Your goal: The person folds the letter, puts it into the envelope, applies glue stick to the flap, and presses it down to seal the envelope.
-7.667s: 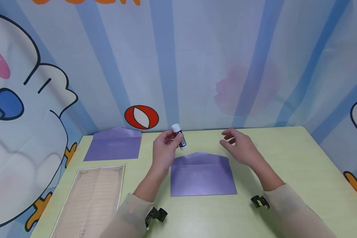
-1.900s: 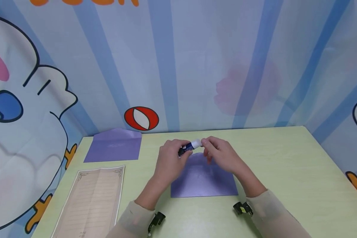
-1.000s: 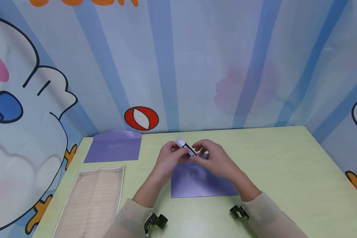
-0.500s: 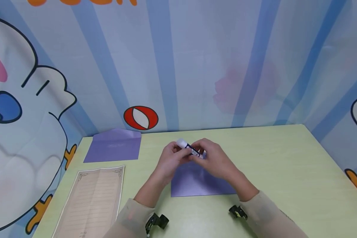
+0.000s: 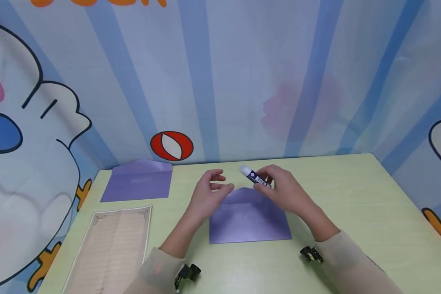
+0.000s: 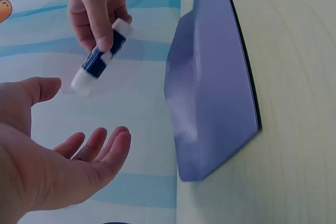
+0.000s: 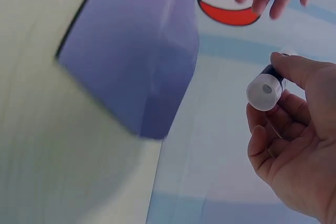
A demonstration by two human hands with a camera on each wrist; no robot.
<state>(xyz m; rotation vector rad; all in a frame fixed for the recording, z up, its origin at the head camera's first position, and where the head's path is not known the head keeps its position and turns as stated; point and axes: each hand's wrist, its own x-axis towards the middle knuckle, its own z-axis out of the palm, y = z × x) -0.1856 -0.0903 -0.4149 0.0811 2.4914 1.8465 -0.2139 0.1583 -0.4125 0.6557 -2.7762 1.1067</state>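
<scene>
My right hand (image 5: 284,188) pinches a glue stick (image 5: 255,176) between thumb and fingers, above the back edge of a purple envelope (image 5: 250,224). The stick is dark blue with white ends and tilts up to the left; its white cap end (image 6: 84,81) points toward my left hand in the left wrist view. My left hand (image 5: 207,196) holds nothing, its fingers apart and loosely bent, just left of the stick. Beneath both hands the envelope lies on the table with its pointed flap (image 5: 244,194) spread toward the back.
A second purple envelope (image 5: 137,181) lies at the table's back left. In front of it is a lined, creased letter sheet (image 5: 110,249) with a decorated border. A printed backdrop (image 5: 239,81) stands along the back edge of the pale table (image 5: 360,228).
Earlier my left hand held the glue stick, then both hands held it. Now the left hand has let go, and the right hand has drawn the stick off to the right.
</scene>
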